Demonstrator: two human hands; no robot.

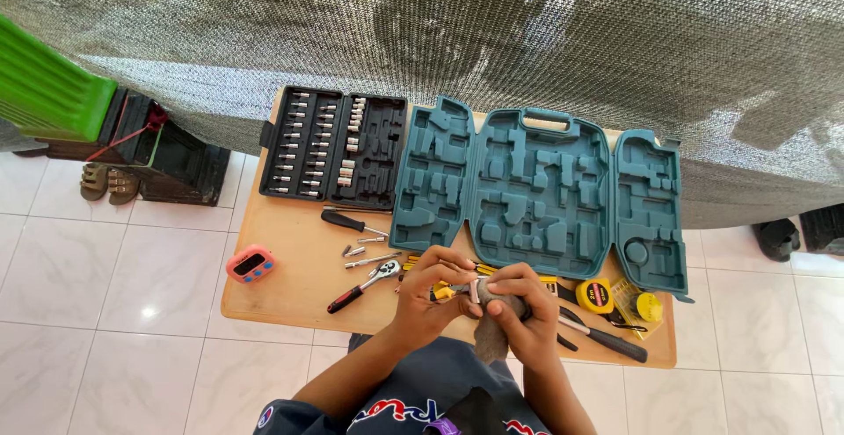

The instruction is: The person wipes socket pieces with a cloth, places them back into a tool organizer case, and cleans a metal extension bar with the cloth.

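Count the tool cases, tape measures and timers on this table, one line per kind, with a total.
Tool cases: 2, a black case and a teal case
Tape measures: 1, a yellow tape measure
Timers: 1, a pink timer
Total: 4

Bright, even daylight; a soft glare spot on the white glossy floor tiles (145, 312) at eight o'clock. Sharp centre, wide-angle bending toward the edges.
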